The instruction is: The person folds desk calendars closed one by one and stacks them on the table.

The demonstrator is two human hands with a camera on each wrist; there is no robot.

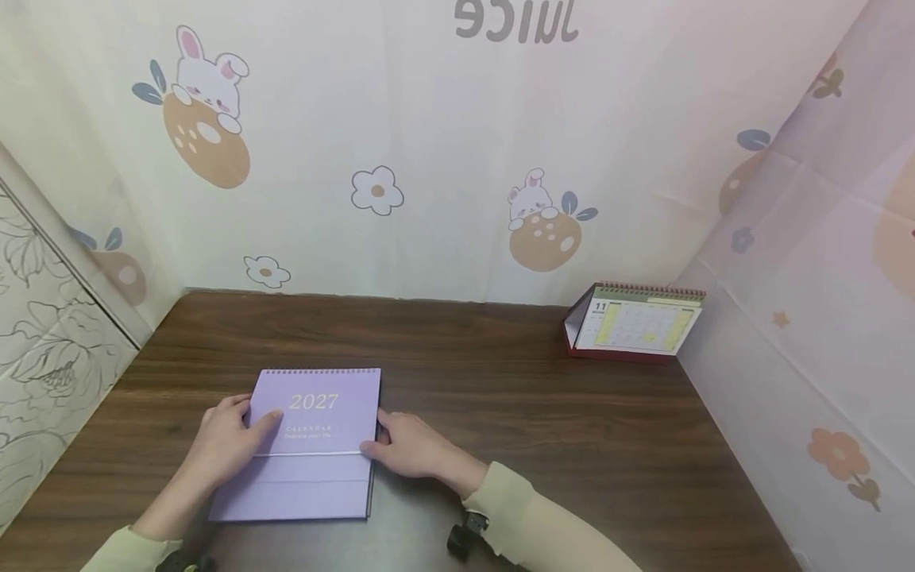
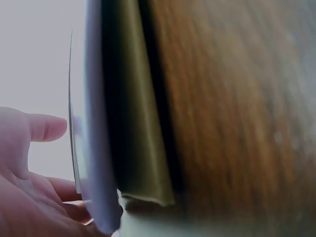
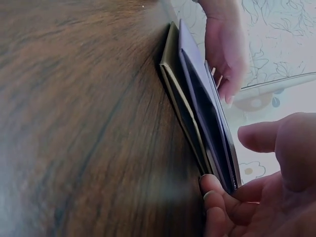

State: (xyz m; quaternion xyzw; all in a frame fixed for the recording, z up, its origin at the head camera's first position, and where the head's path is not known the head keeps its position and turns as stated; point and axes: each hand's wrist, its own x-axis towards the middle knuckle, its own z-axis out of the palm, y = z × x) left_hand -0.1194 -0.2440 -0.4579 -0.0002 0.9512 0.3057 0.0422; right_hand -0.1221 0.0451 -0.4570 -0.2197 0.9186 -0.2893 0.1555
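Observation:
A purple 2027 desk calendar (image 1: 314,492), spiral-bound along its far edge, lies cover up on the dark wood table with a white band across it. My left hand (image 1: 226,441) holds its left edge, thumb over the cover and the other fingers at the side. At the right edge my right hand (image 1: 415,446) grips it, thumb on top and fingertips at the side. In the right wrist view, the calendar's purple board (image 3: 195,69) stands slightly apart from an olive-brown board (image 3: 170,57) beneath it. The left wrist view shows that olive-brown board (image 2: 143,113) too.
Another desk calendar (image 1: 636,326), with a red base and a page marked 11, stands upright at the table's back right corner. Printed cloth (image 1: 443,230) hangs behind the table and along the right side. The wood table (image 1: 586,445) extends right of my hands.

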